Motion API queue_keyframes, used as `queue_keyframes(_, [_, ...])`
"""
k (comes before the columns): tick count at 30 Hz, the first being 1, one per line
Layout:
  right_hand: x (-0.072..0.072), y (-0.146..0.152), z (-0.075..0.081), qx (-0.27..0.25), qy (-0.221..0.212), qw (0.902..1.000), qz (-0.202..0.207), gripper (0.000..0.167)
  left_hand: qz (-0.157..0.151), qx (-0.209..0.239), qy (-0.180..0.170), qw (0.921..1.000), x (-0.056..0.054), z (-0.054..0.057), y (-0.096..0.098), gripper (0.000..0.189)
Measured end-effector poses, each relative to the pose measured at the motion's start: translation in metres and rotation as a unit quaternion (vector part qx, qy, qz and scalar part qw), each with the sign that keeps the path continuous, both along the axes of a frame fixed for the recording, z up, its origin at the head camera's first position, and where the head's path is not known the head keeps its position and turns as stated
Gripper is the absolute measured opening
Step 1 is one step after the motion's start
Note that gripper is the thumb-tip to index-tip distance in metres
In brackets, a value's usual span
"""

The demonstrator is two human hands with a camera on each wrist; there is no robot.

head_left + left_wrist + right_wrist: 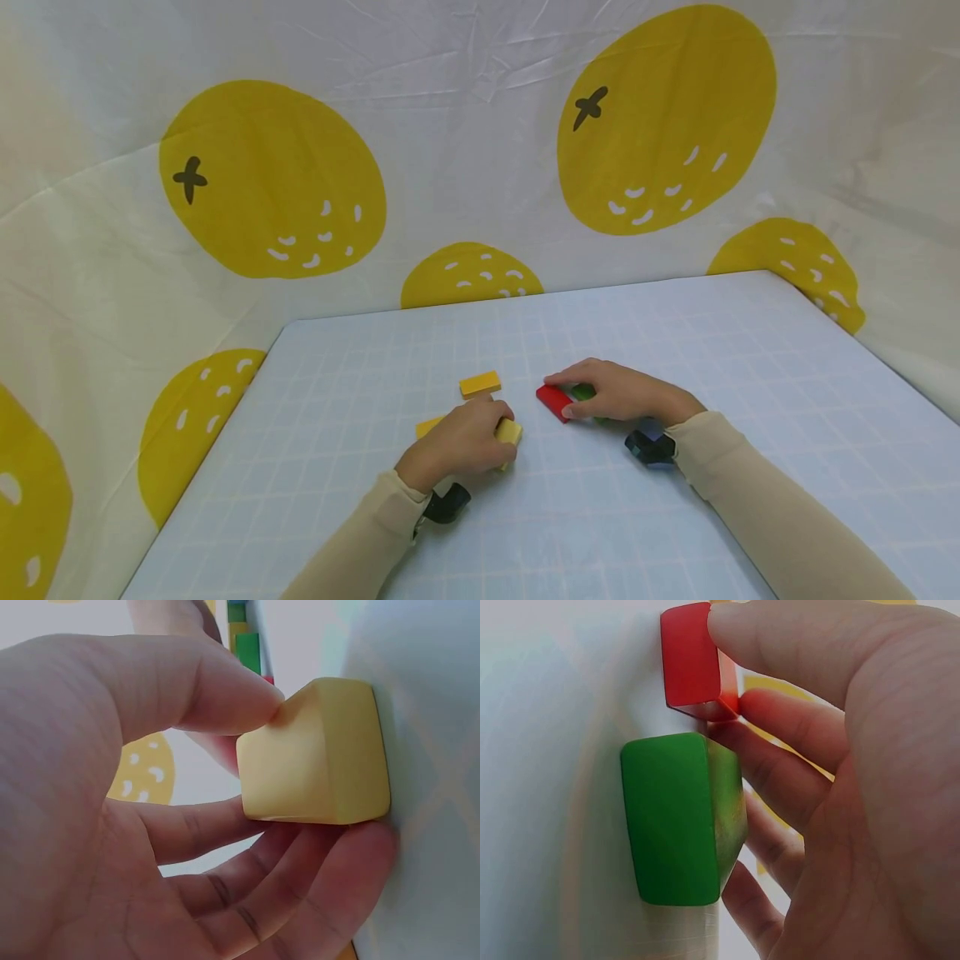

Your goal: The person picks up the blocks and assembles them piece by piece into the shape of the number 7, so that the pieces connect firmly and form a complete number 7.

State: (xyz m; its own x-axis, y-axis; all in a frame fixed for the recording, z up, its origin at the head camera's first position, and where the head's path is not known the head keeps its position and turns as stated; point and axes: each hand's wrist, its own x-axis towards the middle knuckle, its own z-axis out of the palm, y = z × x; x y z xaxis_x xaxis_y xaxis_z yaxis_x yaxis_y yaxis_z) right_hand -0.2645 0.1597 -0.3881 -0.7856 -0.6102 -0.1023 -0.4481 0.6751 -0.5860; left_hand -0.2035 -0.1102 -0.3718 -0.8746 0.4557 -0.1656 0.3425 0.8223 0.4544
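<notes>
My left hand (467, 439) grips a pale yellow block (292, 769) between thumb and fingers, close over the table. Part of that block is covered by the hand in the head view. To the right, my right hand (624, 393) pinches a red block (554, 403) lengthwise, thumb at its near end and fingers at the far end. Under the right palm stands a green block (671, 821), beside the red one and mostly hidden from above. A yellow-orange block (480, 384) lies just beyond the left hand, and a second one (429, 427) shows partly behind it.
The table (570, 533) has a pale blue grid cover. A blue piece (651, 428) shows by the right wrist, partly behind the black wrist camera (649, 448). Behind the table hangs a white curtain (465, 150) with large yellow fruit prints.
</notes>
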Motion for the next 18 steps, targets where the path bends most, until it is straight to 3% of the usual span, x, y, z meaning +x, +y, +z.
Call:
queue_keyframes(7, [0.0001, -0.0004, 0.0005, 0.002, -0.001, 1.0, 0.001, 0.055, 0.001, -0.005, -0.009, 0.9999, -0.0008, -0.0004, 0.0003, 0.036])
queue_keyframes(18, [-0.0021, -0.0001, -0.0021, 0.003, -0.001, 1.0, -0.002, 0.055, -0.025, 0.003, 0.0, 0.9997, -0.0036, -0.0013, -0.0028, 0.036])
